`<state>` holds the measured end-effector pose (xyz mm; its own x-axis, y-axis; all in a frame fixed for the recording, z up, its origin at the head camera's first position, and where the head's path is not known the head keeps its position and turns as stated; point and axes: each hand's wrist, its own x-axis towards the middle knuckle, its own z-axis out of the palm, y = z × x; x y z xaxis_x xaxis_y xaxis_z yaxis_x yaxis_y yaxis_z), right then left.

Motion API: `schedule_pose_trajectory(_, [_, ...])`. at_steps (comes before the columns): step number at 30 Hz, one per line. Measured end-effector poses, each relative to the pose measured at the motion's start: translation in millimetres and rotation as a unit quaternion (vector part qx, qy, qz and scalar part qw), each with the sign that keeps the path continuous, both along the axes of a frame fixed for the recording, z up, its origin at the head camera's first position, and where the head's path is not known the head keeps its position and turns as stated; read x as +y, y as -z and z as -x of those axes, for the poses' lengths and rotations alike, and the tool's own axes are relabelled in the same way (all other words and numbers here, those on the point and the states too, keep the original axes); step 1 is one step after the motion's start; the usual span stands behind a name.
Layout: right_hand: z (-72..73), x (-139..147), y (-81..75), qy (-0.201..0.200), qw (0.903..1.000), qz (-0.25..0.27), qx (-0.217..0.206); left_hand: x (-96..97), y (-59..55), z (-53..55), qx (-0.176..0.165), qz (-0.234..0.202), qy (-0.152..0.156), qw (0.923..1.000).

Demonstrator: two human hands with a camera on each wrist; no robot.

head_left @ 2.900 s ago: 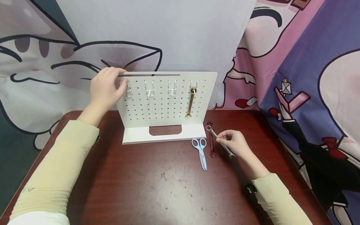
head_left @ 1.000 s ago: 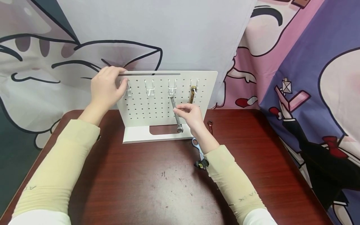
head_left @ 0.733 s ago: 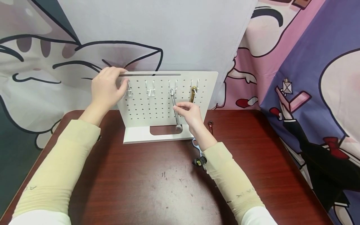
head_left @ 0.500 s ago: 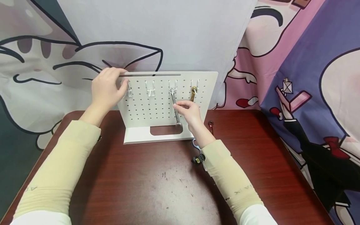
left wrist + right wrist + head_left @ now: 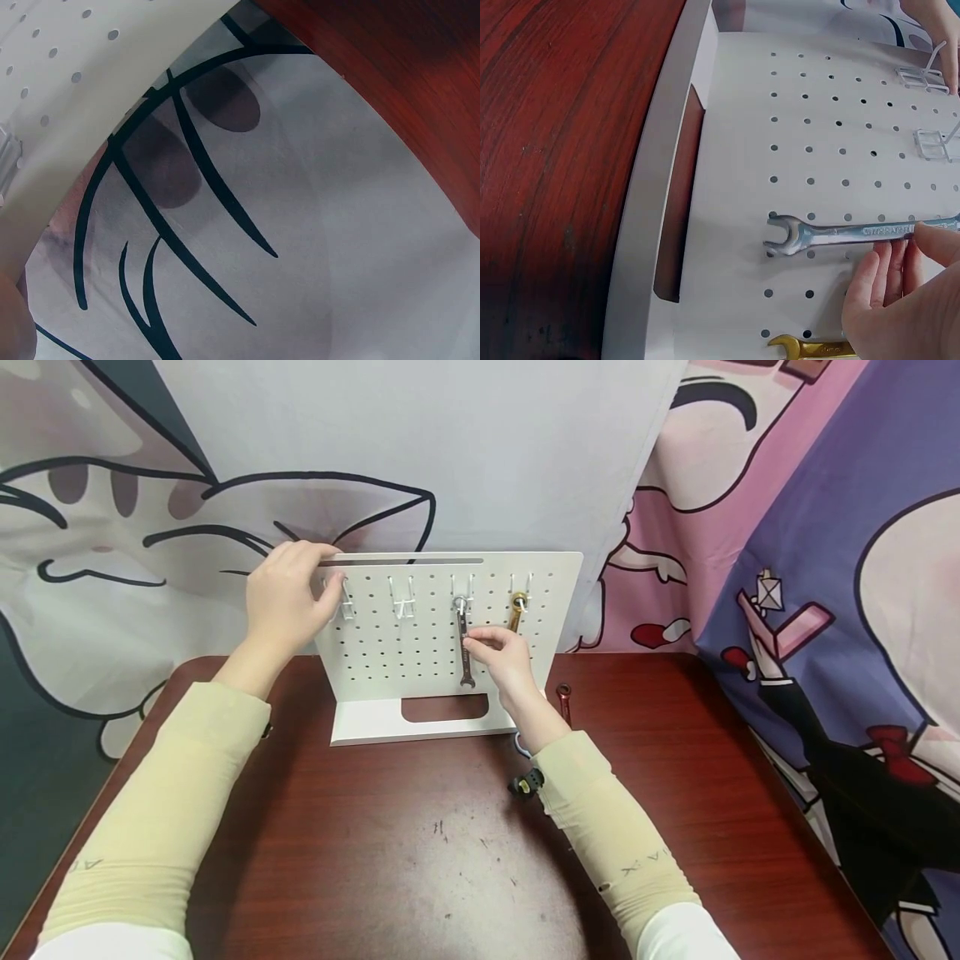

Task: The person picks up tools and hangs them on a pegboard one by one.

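A white pegboard stand (image 5: 420, 652) rises upright at the back of the table. My left hand (image 5: 285, 593) grips its top left corner, thumb on the front face and fingers over the top edge. With thumb and fingertips my right hand (image 5: 510, 667) pinches the shaft of a silver combination wrench (image 5: 463, 647). The wrench's ring end is at the third hook (image 5: 461, 585) from the left, and its open end (image 5: 786, 235) points down along the board face. A gold wrench (image 5: 517, 610) hangs on the rightmost hook, partly behind my right hand.
Two more white hooks, one of them (image 5: 403, 607) beside the silver wrench, bear nothing. A red wrench (image 5: 564, 700) lies on the brown table (image 5: 420, 843) right of the stand. Light blue scissors (image 5: 521, 744) are mostly hidden under my right forearm. Printed cloth (image 5: 525, 460) hangs behind.
My right hand has carried the silver wrench from the table's right side to the third hook. Its lower end has since swung in toward the board. The left hand keeps its grip.
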<state>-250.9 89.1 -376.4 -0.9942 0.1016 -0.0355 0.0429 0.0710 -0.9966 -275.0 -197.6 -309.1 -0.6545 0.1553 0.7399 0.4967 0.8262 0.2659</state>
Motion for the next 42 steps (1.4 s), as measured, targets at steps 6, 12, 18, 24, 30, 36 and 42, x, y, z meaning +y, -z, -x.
schedule_pose_trajectory(6, [1.1,3,0.7,-0.02,0.9997,-0.012,0.008,-0.4,0.7,0.5,-0.001,-0.002,0.001,1.0])
schedule_pose_trajectory(12, [-2.1,9,1.7,-0.027,0.9991,-0.033,0.008,-0.6,0.9,0.4,-0.001,-0.003,-0.001,1.0])
schedule_pose_trajectory(18, [-10.4,21,2.2,-0.027,0.999,-0.033,0.016,0.6,1.1,1.5,0.002,-0.003,0.002,1.0])
schedule_pose_trajectory(24, [-20.7,39,3.2,-0.033,0.998,-0.047,0.026,0.2,1.6,2.2,0.005,-0.002,0.001,1.0])
schedule_pose_trajectory(30, [-30.6,60,7.0,-0.042,0.9967,-0.063,0.03,-0.2,0.7,0.6,0.0,-0.002,-0.002,1.0])
schedule_pose_trajectory(36, [-40.8,80,12.0,-0.063,0.9941,-0.085,0.021,-1.4,-1.5,-0.3,-0.001,0.004,-0.012,0.9999])
schedule_pose_trajectory(42, [-49.9,103,23.0,-0.057,0.9908,-0.123,0.006,-1.2,-4.1,-0.8,-0.026,0.007,0.004,0.9996])
